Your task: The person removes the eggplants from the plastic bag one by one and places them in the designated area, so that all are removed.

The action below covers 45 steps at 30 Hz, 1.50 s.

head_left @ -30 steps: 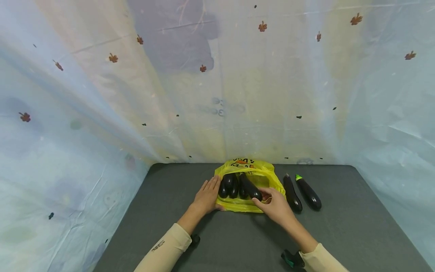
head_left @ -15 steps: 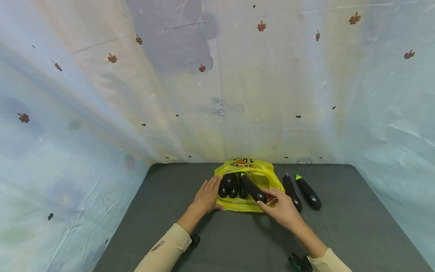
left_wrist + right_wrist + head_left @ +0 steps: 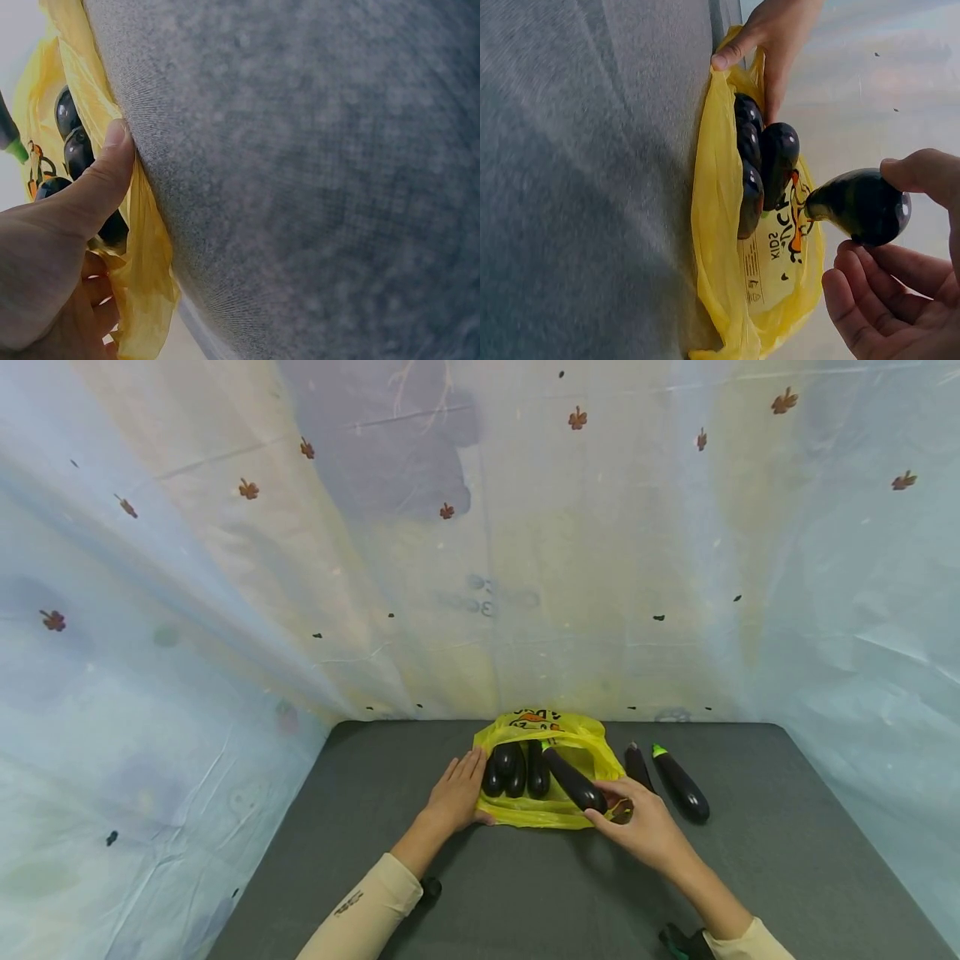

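In the head view a yellow plastic bag lies on the dark table with its mouth toward me. Several glossy dark eggplants lie side by side inside it, at the left. My left hand rests on the bag's left side with straight fingers, its thumb against the front rim in the left wrist view. With thumb and fingertips, my right hand pinches the rounded end of one eggplant. That eggplant slants across the right part of the bag's mouth, its green stem end pointing back into the bag.
Two more eggplants lie on the table right of the bag; one shows fully, the other is partly behind my right hand. The grey tabletop ends against hanging patterned plastic sheeting.
My right hand has moved right and slightly toward me with the eggplant, which has separated from the others in the bag. My left hand has stayed in place.
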Each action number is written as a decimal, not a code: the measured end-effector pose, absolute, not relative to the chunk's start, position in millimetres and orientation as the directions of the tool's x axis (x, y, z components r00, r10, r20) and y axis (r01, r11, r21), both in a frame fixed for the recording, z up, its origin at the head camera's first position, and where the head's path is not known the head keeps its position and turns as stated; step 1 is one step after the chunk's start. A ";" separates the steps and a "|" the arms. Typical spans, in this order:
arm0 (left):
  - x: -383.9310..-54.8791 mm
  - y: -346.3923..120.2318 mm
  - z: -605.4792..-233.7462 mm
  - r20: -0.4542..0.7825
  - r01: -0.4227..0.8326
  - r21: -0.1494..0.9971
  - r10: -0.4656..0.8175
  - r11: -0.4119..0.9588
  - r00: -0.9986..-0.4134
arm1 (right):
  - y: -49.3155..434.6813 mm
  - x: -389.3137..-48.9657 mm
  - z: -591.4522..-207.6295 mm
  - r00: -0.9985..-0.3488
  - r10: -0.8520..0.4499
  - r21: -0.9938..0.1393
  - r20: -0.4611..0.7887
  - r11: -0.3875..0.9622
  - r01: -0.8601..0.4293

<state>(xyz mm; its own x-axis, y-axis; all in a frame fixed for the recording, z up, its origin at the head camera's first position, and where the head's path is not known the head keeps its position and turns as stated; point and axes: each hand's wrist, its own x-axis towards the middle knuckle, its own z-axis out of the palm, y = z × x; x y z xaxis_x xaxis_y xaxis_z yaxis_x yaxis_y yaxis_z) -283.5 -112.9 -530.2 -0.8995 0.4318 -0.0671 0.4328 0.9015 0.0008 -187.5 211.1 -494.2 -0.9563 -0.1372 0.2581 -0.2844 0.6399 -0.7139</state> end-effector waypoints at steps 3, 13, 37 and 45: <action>-282.3 -112.8 -529.3 -0.065 0.434 0.000 0.433 0.901 -0.899 | 216.2 -185.7 -491.9 -0.957 -0.137 -0.704 0.257 0.652 -0.282; -281.6 -114.0 -531.0 -0.063 0.432 0.019 0.432 0.902 -0.899 | 233.1 -181.0 -481.8 -0.946 -0.123 -0.662 0.301 0.686 -0.300; -283.3 -112.8 -532.0 -0.091 0.415 0.013 0.414 0.910 -0.906 | 281.3 -182.7 -485.7 -0.938 -0.019 -0.628 0.345 0.738 -0.246; -283.7 -112.9 -531.2 -0.088 0.418 0.010 0.418 0.908 -0.904 | 300.6 -187.0 -492.4 -0.927 -0.001 -0.620 0.376 0.742 -0.252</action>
<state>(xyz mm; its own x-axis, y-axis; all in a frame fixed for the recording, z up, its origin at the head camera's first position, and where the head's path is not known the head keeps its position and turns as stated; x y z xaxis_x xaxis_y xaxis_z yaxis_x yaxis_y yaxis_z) -283.7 -112.9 -531.2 -0.9044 0.4175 -0.0875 0.4183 0.9083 0.0104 -187.0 300.6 -492.4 -0.9266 -0.0007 0.3761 -0.2524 0.7425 -0.6205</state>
